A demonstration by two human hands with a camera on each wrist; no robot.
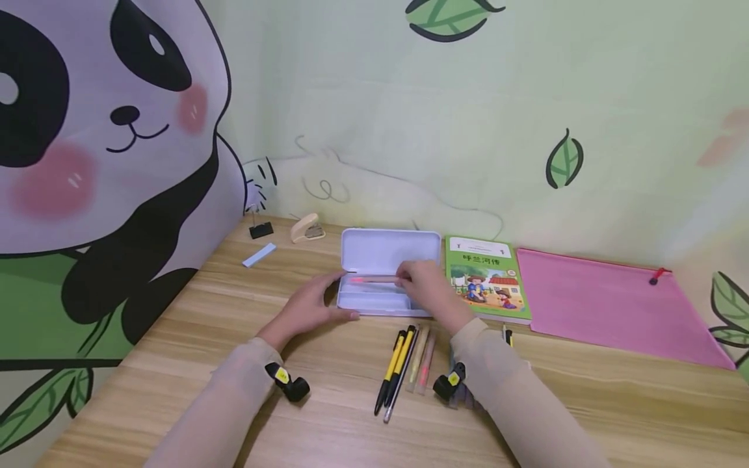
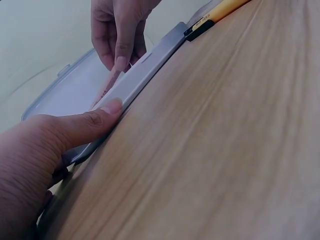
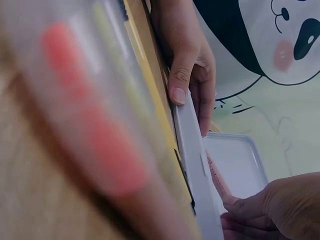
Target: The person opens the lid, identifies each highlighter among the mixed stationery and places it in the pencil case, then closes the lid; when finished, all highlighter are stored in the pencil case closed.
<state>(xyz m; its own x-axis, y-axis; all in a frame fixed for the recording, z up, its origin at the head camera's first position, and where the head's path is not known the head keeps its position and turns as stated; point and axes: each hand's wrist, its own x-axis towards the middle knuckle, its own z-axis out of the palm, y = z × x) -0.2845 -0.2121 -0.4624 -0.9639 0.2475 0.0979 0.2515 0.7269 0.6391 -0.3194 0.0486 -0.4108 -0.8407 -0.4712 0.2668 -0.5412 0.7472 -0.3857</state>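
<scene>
A white pencil case (image 1: 389,249) lies with its lid raised against the wall side. My left hand (image 1: 307,304) grips its left end, the thumb (image 2: 95,122) on the front edge and the fingers round the far side. Between thumb and fingertips, my right hand (image 1: 430,290) pinches a pink highlighter (image 1: 374,280). The highlighter lies lengthwise over the rear compartment, its red end pointing left. In the right wrist view, the held pink highlighter (image 3: 217,176) shows just behind the case's front wall (image 3: 192,150).
In front of the case lie yellow-and-black pens (image 1: 393,367), a clear pen and two more highlighters (image 1: 426,364). A green book (image 1: 488,279) and a pink pouch (image 1: 608,309) sit to the right. Back left are a stapler (image 1: 307,229), a black binder clip (image 1: 261,230) and a blue strip (image 1: 259,255).
</scene>
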